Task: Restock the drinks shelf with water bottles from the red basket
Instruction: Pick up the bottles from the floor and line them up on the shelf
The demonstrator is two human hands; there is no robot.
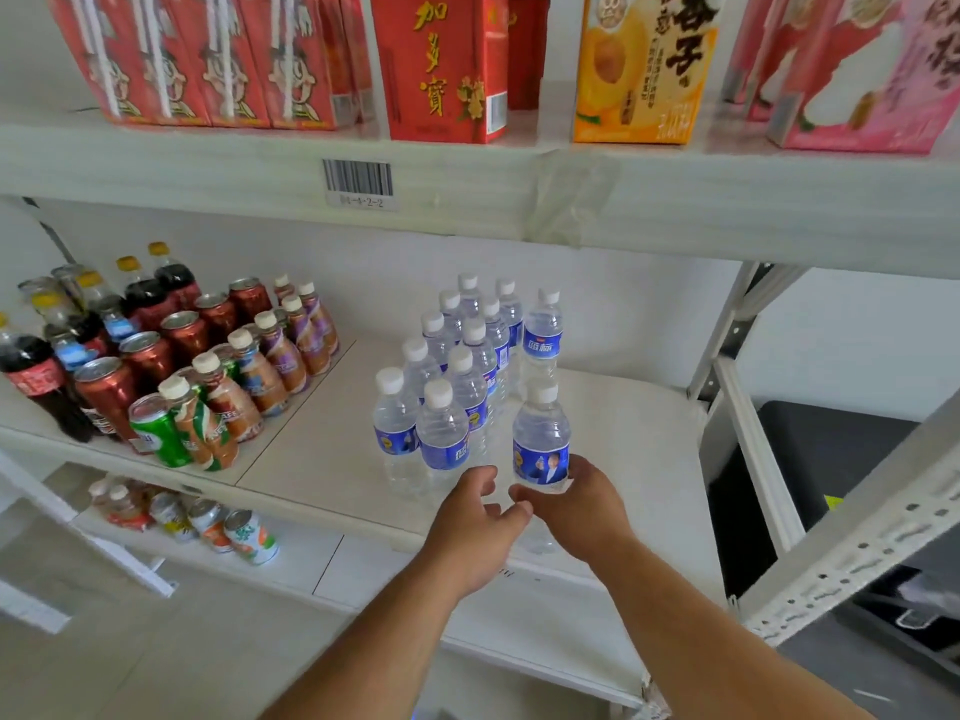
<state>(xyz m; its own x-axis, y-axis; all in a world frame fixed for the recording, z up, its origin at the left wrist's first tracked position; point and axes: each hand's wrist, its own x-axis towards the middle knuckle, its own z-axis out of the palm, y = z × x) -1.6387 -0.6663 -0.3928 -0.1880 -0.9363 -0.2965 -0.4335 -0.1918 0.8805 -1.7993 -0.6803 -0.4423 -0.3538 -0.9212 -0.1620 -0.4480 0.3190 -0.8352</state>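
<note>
On the middle shelf (322, 459), the left end holds dark cola bottles (31, 376), red cans (106, 392), a green can (158, 431) and white-capped tea bottles (228, 397), packed in rows running from the front edge toward the back. Further right, past a bare stretch, stand two rows of water bottles (441, 433) with blue labels and white caps, running front to back. The person's left hand (475, 522) hovers at the shelf's front edge just beside the front bottle of these rows, fingers loosely curled and apart, holding nothing. The right hand (576, 504) grips the lower part of one more water bottle (540, 439), fingers wrapped round it below the label; it stands upright near the front edge, just right of the rows. Behind it, another lone bottle (543, 335) stands farther back. Above, the upper shelf (675, 200) carries drink cartons (441, 65).
</note>
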